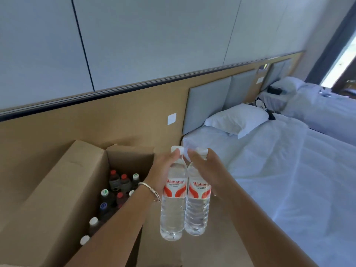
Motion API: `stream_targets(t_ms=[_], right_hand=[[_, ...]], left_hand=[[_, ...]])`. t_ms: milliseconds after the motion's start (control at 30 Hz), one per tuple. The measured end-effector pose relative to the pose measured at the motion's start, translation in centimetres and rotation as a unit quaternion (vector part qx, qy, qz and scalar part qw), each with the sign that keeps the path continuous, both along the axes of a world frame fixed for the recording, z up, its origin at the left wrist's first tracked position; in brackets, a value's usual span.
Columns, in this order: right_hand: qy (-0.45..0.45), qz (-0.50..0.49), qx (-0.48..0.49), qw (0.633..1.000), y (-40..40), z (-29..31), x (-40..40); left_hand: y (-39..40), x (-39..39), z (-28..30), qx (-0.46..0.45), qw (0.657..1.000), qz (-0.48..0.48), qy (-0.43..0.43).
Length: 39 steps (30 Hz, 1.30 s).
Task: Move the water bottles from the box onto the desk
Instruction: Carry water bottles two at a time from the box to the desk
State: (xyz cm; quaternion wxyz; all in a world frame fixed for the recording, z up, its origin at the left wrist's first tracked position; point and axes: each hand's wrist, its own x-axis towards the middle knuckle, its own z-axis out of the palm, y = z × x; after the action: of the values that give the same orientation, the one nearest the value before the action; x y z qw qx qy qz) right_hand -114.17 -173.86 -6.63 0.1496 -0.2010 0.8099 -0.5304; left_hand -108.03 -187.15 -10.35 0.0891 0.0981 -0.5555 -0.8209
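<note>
Two full bottles: left bottle (pixel 173 197), right bottle (pixel 198 197), touching, in the air beside the box (pixel 57 189). Left hand (pixel 163 170) and right hand (pixel 200 166) fingers clamped at necks. Likely heavy, thin-walled, slick; neck hold suits. Counter unseen.

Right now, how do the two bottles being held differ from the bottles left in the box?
The held bottles are clear, with white caps and red-and-white labels; the box bottles look dark, capped red, green or white. The held ones hang in the air, one in the left hand, one in the right hand; the others stand in the box. All are upright.
</note>
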Motion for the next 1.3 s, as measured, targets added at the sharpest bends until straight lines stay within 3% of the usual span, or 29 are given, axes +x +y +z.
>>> stream_targets(t_ms=[100,267,467,800,1300], right_hand=[[-0.034,-0.058,0.013,0.998,4.6,0.2,-1.4],[-0.009,-0.145,0.001,0.989,15.0,0.8,-3.0],[0.009,-0.237,-0.015,0.971,29.5,1.8,-4.1],[0.074,-0.354,-0.043,0.931,49.3,2.4,-2.8],[0.065,-0.464,-0.069,0.881,70.1,1.7,-3.3]], left_hand=[[4.3,-2.6,0.6,-0.032,0.999,-0.019,-0.001],[13.8,-6.9,1.7,-0.113,0.991,-0.068,0.018],[27.4,-10.6,1.5,-0.085,0.986,-0.137,0.031],[48.5,-12.6,2.0,-0.111,0.964,-0.238,0.052],[70.0,-15.4,2.4,-0.152,0.928,-0.331,0.085]])
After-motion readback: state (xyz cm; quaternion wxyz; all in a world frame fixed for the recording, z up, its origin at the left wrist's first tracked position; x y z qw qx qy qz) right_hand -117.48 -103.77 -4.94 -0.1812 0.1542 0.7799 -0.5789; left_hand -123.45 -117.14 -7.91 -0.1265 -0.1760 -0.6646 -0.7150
